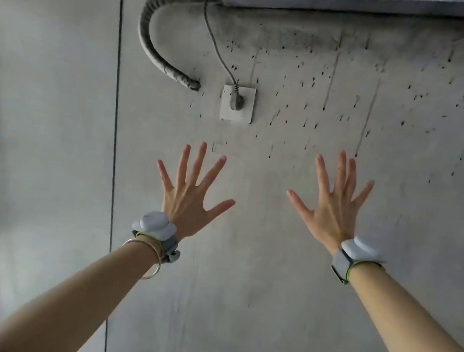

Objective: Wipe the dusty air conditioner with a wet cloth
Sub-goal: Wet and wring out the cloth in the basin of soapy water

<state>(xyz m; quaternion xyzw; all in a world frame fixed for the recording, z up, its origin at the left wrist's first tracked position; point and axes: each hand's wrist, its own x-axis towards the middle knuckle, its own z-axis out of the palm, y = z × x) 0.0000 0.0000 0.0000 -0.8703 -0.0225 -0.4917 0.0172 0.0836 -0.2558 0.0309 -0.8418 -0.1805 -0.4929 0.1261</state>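
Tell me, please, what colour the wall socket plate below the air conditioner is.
White, with a grey plug in the socket plate; head view.

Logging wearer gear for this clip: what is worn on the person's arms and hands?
Both forearms are bare. The left hand has a pale grey wrist sensor on a grey, green-edged strap, plus thin metal bangles. The right hand has a matching sensor.

Grey wall (275,239) speckled with dark drips; bears a socket plate (237,104), plug (237,102) in it, and the air conditioner (363,2).
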